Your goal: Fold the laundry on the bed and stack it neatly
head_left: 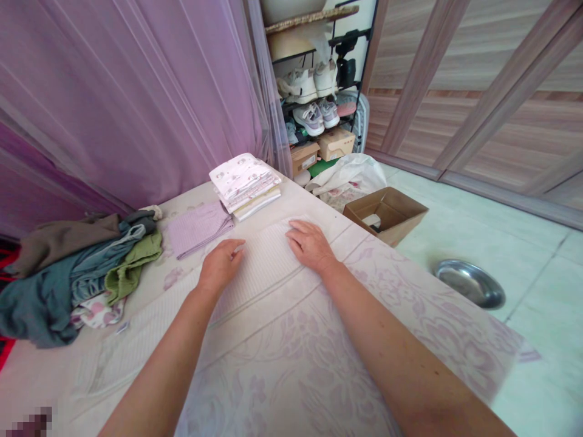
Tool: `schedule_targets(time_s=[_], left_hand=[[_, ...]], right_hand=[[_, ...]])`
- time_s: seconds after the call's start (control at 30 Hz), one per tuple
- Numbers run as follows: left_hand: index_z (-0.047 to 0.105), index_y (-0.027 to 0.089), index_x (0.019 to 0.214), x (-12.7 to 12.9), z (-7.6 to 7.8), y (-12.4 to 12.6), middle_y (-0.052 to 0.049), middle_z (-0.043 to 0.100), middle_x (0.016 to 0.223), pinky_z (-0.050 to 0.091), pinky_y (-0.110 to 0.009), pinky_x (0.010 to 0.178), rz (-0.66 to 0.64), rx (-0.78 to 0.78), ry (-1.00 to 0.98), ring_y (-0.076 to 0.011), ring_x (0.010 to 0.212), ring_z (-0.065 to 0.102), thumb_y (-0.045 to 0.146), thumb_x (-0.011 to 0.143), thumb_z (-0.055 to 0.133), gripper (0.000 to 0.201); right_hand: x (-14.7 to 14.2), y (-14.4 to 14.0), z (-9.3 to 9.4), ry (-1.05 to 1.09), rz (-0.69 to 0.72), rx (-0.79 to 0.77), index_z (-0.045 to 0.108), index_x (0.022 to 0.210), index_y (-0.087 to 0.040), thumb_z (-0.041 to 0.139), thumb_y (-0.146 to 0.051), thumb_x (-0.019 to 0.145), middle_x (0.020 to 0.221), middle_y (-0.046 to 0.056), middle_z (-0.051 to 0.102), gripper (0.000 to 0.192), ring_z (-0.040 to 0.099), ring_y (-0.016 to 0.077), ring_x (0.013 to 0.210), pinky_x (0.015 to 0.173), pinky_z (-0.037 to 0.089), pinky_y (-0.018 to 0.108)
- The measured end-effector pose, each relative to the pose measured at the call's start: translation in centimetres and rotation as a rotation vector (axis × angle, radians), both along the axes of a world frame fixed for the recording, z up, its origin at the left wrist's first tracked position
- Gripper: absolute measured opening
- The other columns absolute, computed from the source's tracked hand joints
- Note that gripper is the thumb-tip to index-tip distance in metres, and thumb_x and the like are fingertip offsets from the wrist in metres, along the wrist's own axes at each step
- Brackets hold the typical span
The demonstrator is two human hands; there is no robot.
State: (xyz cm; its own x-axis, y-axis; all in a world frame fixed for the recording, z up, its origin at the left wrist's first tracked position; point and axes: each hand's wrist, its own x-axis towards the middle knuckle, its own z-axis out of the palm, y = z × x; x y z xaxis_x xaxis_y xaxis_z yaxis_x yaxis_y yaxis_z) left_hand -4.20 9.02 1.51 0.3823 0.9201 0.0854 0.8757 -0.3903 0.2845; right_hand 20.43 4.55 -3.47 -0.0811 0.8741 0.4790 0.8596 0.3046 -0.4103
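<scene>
A pale ribbed garment (266, 255), long and folded narrow, lies flat across the bed, running from the upper middle down to the lower left. My right hand (310, 244) rests on its far right end, fingers bent and slightly apart on the fabric. Over its middle is my left hand (221, 264), with curved fingers and the thumb apart from the index finger; nothing shows between them. My left forearm hides part of the garment. Just beyond sits a folded lilac ribbed cloth (198, 227), beside a stack of folded printed fabric (245, 179).
Rumpled dark, teal and green clothes (86, 261) lie at the left. A purple curtain (136, 91) hangs along the far side. Off the bed's right edge are a cardboard box (396, 212), a metal basin (470, 283), a plastic bag (353, 176) and a shoe rack (285, 108).
</scene>
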Motion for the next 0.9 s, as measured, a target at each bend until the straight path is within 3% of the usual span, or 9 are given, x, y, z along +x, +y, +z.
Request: schedule_targets(time_s=[0.17,0.3,0.5,0.7,0.9], left_hand=[[0.064,0.025,0.119,2.0,0.5,3.5,-0.003,0.064,0.125,0.046,-0.032,0.092,0.002,-0.027,0.164,-0.0231,0.111,0.059,0.036,0.086,0.056,0.035],[0.068,0.024,0.11,2.6,-0.1,4.4,-0.004,0.069,0.114,0.047,-0.03,0.084,0.026,-0.104,0.168,-0.0228,0.104,0.062,0.036,0.085,0.056,0.03],[0.069,0.023,0.094,2.4,-0.7,4.8,-0.003,0.071,0.097,0.045,-0.028,0.077,0.0,-0.033,0.084,-0.0197,0.09,0.063,0.032,0.086,0.052,0.02],[0.064,0.023,0.097,2.3,-1.6,4.2,-0.004,0.068,0.099,0.044,-0.028,0.08,-0.021,0.092,0.088,-0.0195,0.094,0.06,0.03,0.092,0.043,0.023],[0.06,0.024,0.106,3.0,-2.1,3.6,-0.007,0.064,0.108,0.046,-0.03,0.074,0.036,0.119,0.235,-0.0218,0.092,0.062,0.036,0.097,0.034,0.03]], right_hand=[[0.1,0.1,-0.2,0.009,0.011,0.009,0.073,0.091,-0.019,0.05,-0.022,0.087,0.123,0.01,0.063,0.024,0.052,0.0237,0.118,0.104,0.036,0.041],[0.0,0.1,-0.2,0.026,0.009,0.025,0.073,0.089,-0.021,0.05,-0.022,0.087,0.122,0.008,0.064,0.023,0.053,0.023,0.117,0.103,0.037,0.042],[0.0,0.2,-0.3,0.016,0.0,0.026,0.073,0.088,-0.021,0.05,-0.021,0.086,0.12,0.007,0.065,0.023,0.054,0.0233,0.115,0.102,0.037,0.042],[0.0,0.2,-0.4,0.01,0.002,0.013,0.074,0.089,-0.023,0.049,-0.021,0.086,0.121,0.007,0.065,0.025,0.053,0.0234,0.116,0.102,0.037,0.043],[-0.1,0.1,-0.3,-0.001,0.0,-0.006,0.073,0.089,-0.021,0.049,-0.021,0.087,0.122,0.008,0.064,0.025,0.052,0.0239,0.116,0.103,0.036,0.042]])
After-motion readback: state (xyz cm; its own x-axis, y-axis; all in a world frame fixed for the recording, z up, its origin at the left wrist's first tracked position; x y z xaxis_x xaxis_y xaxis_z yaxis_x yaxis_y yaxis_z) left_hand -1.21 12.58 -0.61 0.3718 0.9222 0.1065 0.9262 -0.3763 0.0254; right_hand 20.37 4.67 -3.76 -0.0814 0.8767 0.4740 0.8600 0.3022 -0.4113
